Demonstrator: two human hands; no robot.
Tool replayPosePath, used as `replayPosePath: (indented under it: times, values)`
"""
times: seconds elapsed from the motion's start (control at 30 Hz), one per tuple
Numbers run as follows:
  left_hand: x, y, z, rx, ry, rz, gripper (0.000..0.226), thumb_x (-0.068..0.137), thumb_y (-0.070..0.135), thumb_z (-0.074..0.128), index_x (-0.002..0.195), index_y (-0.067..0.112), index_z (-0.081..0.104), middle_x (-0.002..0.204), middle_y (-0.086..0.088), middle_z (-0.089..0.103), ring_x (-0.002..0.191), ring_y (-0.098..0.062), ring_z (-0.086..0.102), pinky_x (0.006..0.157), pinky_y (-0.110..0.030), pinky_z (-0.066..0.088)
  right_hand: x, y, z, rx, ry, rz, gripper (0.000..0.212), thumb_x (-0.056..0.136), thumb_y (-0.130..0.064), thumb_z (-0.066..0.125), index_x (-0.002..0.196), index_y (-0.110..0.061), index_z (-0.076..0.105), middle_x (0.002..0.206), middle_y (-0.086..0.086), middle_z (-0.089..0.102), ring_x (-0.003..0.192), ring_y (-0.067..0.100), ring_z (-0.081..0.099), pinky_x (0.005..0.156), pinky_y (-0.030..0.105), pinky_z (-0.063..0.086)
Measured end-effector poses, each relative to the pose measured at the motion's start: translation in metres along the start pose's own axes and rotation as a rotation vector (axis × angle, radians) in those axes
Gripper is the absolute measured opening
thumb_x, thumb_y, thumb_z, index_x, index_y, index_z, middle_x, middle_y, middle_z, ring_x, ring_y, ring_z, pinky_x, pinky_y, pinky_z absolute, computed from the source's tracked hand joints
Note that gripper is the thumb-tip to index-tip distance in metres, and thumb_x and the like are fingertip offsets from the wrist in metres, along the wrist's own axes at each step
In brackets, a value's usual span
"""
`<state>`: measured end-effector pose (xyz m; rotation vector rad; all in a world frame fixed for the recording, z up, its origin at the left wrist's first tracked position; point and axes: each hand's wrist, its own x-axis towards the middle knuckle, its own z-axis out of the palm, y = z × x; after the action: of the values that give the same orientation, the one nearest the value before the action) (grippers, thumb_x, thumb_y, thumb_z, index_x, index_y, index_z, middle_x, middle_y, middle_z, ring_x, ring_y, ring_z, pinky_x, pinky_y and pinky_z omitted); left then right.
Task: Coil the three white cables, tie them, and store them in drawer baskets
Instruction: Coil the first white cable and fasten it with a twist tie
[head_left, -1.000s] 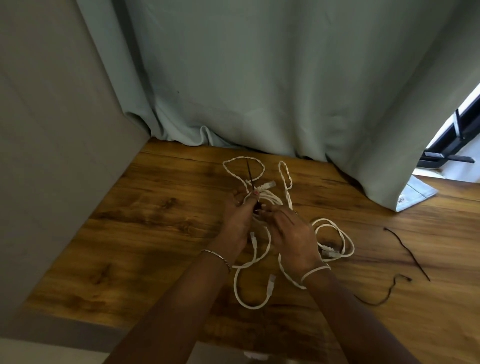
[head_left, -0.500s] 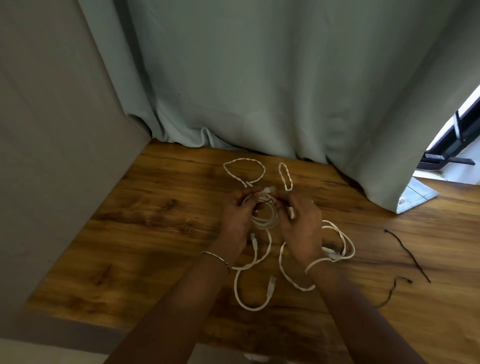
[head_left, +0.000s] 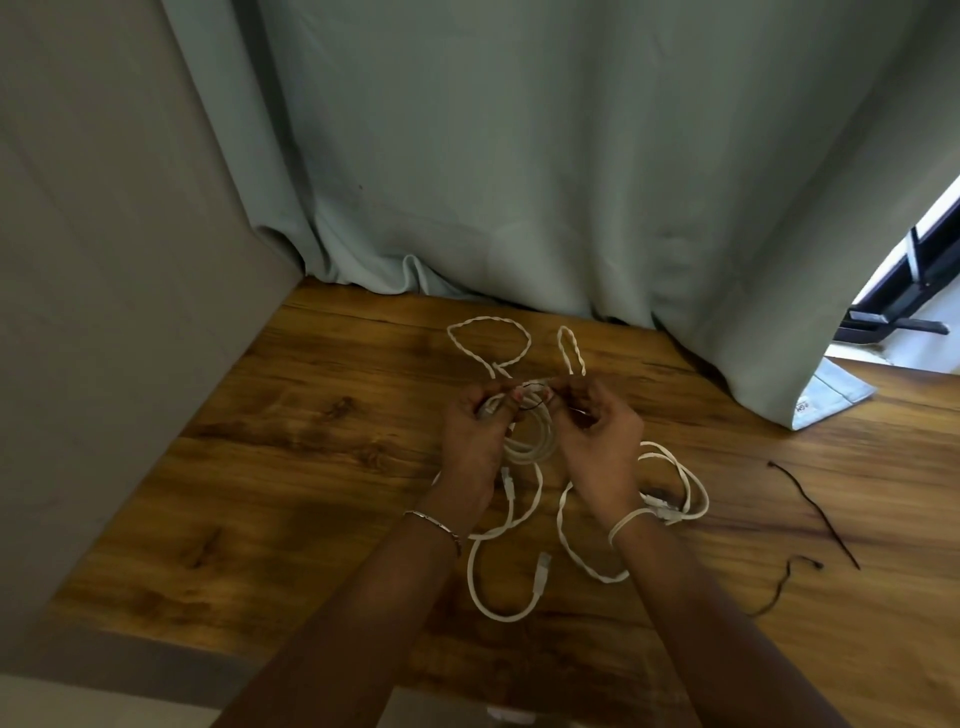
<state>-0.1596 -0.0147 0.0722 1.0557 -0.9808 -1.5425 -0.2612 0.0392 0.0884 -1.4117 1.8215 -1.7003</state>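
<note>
Wood-grain tabletop (head_left: 311, 493) filled the near part of the view, shut in by a plain grey wall (head_left: 104, 260) on the left and a pale green curtain (head_left: 519, 156) hanging down to its far edge. At the far right the curtain ended at a bright gap with a dark frame (head_left: 909, 291).

Both hands were raised just above the middle of the table. The left hand (head_left: 475, 441), with a thin bracelet (head_left: 434, 522) on its wrist, had its fingers curled round the left side of the coiled cable (head_left: 530, 441), a small white bundle of several turns hanging between the two hands. The right hand (head_left: 597, 447) pinched one end of a black tie (head_left: 535, 387), which ran across the top of the coil to the left fingertips; its other fingers were curled.

Just beyond the hands lay two twisted loops (head_left: 488, 319) of white cable, their strands running in under the fingers. Near the person, a loose cable (head_left: 501, 616) curved on the table between the forearms, its plug (head_left: 543, 566) lying inside the bend. Another white cable (head_left: 696, 488) lay in rough rings to the right of the right hand, and one white strand (head_left: 631, 522) crossed over the right wrist.

Well apart on the right, two spare black ties (head_left: 815, 514) lay on the wood.
</note>
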Motion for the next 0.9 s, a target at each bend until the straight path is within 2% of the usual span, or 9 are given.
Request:
replayPosePath:
  times: [0.1,0.2,0.27,0.4,0.53,0.6,0.73,0.9]
  values:
    - [-0.0024,0.0014,0.0003,-0.005,-0.011,0.005,0.015,0.083,0.011,0.069,0.098,0.01,0.069,0.095,-0.008,0.071,0.079,-0.012,0.065,0.062,-0.015,0.05,-0.0008,-0.0012,0.0012,0.015,-0.01,0.012,0.026,0.085,-0.012,0.069,0.091,-0.036,0.066,0.09,-0.015,0.07,0.085,0.003,0.067,0.076,0.019,0.053]
    - [-0.0045,0.0034,0.001,-0.017,-0.03,0.007,0.018,0.083,0.008,0.069,0.101,0.005,0.068,0.093,-0.008,0.069,0.078,-0.011,0.064,0.058,-0.012,0.048,-0.0006,-0.0001,0.002,0.047,0.003,0.025,0.019,0.085,-0.008,0.068,0.093,-0.025,0.069,0.091,-0.008,0.071,0.085,0.006,0.068,0.077,0.022,0.054]
    - [-0.0042,0.0037,0.0016,-0.019,-0.045,0.007,0.015,0.082,0.008,0.07,0.097,0.009,0.068,0.093,-0.007,0.07,0.08,-0.012,0.065,0.061,-0.013,0.049,0.0,-0.0003,0.0023,0.082,0.011,0.057,0.018,0.086,-0.007,0.067,0.094,-0.022,0.068,0.092,-0.007,0.071,0.087,0.006,0.068,0.078,0.024,0.055]
    - [-0.0037,0.0056,0.0021,-0.048,-0.012,-0.029,0.011,0.083,0.009,0.069,0.089,0.017,0.066,0.092,-0.004,0.068,0.076,-0.009,0.063,0.057,-0.012,0.048,-0.0005,-0.0031,0.0026,0.12,0.005,0.068,0.021,0.086,-0.002,0.065,0.093,-0.021,0.067,0.092,-0.007,0.071,0.088,0.006,0.068,0.079,0.022,0.054]
    - [-0.0024,0.0046,0.0011,-0.029,-0.007,-0.023,0.015,0.084,0.01,0.068,0.098,0.01,0.068,0.091,-0.005,0.068,0.069,-0.003,0.062,0.054,-0.01,0.046,-0.001,-0.0013,0.0034,0.122,0.002,0.063,0.017,0.086,-0.003,0.065,0.095,-0.017,0.068,0.093,-0.004,0.072,0.088,0.008,0.068,0.079,0.024,0.055]
    - [-0.0021,0.0036,0.0007,-0.016,-0.011,-0.022,0.016,0.084,0.009,0.068,0.1,0.009,0.068,0.093,-0.007,0.069,0.071,-0.005,0.062,0.055,-0.01,0.046,-0.001,-0.0006,0.0039,0.129,0.003,0.071,0.015,0.086,-0.004,0.065,0.096,-0.016,0.068,0.094,-0.003,0.071,0.088,0.009,0.068,0.079,0.024,0.054]
    - [-0.0032,0.0044,0.0005,-0.019,-0.028,-0.013,0.012,0.083,0.008,0.069,0.093,0.014,0.068,0.095,-0.008,0.069,0.076,-0.009,0.063,0.058,-0.011,0.048,-0.0002,-0.0029,0.0039,0.129,0.01,0.079,0.022,0.086,-0.004,0.065,0.093,-0.025,0.067,0.094,-0.006,0.071,0.089,0.007,0.068,0.08,0.023,0.054]
    - [-0.0034,0.005,-0.0013,-0.037,-0.039,-0.017,0.011,0.083,0.007,0.069,0.092,0.014,0.068,0.098,-0.011,0.07,0.079,-0.012,0.064,0.059,-0.012,0.048,0.001,-0.0026,0.0037,0.118,-0.002,0.1,0.02,0.086,-0.001,0.065,0.097,-0.018,0.068,0.094,-0.006,0.072,0.088,0.006,0.068,0.079,0.021,0.055]
